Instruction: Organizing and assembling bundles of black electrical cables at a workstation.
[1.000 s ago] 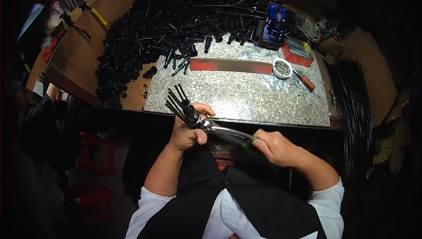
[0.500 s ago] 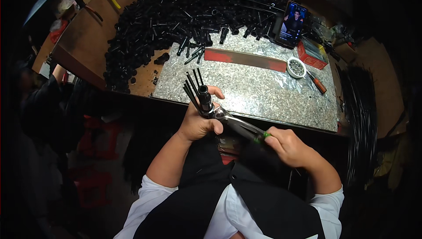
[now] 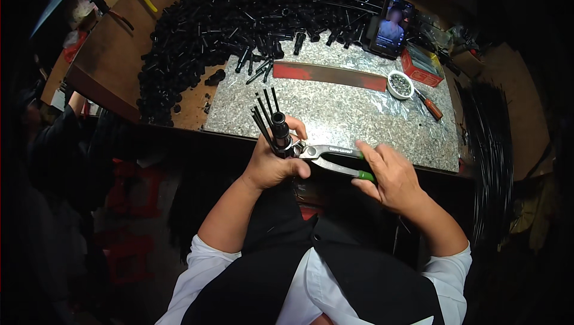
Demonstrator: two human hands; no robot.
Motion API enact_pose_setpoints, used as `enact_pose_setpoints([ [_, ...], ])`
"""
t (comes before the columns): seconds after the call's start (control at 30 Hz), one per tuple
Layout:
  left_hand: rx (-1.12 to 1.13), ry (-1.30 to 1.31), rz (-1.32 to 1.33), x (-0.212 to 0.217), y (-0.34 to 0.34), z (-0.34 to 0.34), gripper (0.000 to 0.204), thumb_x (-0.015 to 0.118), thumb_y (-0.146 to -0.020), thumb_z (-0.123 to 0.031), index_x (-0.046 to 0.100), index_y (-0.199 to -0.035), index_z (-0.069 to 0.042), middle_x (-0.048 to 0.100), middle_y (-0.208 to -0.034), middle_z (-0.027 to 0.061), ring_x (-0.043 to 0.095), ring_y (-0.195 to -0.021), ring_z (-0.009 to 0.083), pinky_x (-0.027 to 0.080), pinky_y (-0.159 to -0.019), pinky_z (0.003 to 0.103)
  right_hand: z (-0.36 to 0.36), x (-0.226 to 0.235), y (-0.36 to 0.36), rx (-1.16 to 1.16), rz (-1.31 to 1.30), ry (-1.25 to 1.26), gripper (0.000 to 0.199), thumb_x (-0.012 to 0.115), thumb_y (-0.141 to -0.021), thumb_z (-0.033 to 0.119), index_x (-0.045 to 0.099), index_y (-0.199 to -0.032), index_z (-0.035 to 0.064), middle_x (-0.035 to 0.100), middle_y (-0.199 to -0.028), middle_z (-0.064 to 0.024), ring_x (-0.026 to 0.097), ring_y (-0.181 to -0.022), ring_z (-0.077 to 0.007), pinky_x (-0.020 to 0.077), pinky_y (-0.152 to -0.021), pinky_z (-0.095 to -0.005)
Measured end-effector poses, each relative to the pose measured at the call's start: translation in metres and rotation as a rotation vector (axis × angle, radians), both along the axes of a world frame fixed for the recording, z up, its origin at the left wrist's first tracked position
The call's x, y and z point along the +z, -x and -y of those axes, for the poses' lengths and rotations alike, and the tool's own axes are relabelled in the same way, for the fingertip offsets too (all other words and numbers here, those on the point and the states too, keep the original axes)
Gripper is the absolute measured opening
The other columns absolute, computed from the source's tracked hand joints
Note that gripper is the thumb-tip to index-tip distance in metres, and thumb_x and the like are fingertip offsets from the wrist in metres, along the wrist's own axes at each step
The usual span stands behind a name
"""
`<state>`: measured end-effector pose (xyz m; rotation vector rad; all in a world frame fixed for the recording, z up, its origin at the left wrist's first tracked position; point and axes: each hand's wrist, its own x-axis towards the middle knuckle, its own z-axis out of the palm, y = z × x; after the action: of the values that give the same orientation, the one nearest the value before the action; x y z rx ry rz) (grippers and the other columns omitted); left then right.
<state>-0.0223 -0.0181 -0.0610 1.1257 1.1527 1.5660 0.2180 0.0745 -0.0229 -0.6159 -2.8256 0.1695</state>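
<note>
My left hand point(image 3: 267, 161) is closed around a black tubular piece point(image 3: 279, 126) with a round hollow top, held upright. Several thin black rods point(image 3: 260, 116) fan upward beside the tube in the same grip. In my right hand point(image 3: 391, 175) are pincers point(image 3: 332, 159) with green-tipped handles, spread wide apart. Thumb and fingers rest on the two handle ends. The pincers' jaws meet the lower part of the tubular piece, next to my left fingers; what lies between them is too small to make out.
A speckled stone board point(image 3: 335, 107) lies on the bench, bearing a red-and-brown strip point(image 3: 329, 76), a white bowl of small metal bits point(image 3: 400, 85) and a screwdriver point(image 3: 431, 108). Behind are a heap of black parts point(image 3: 239, 17) and a phone point(image 3: 391, 26). Long black rods point(image 3: 490, 158) hang right.
The pincers' handles have spread from nearly together to wide apart. My right hand's fingers have opened out with them, and the hand has risen a little.
</note>
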Motion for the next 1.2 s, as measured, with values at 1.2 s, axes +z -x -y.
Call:
enact_pose_setpoints([
  [1.2, -0.1, -0.009, -0.03, -0.009, -0.001, -0.01, 0.091, 0.083, -0.036, -0.057, 0.034, -0.097, -0.009, 0.037, -0.067, -0.008, 0.04, -0.059, 0.0013, 0.032, -0.054, 0.018, 0.001, 0.027, -0.015, 0.018, 0.058, 0.137, 0.052, 0.076, -0.067, 0.013, 0.052, -0.112, 0.005, 0.055, -0.082, -0.0118, 0.06, -0.073, -0.0316, 0.0479, -0.061, -0.0403],
])
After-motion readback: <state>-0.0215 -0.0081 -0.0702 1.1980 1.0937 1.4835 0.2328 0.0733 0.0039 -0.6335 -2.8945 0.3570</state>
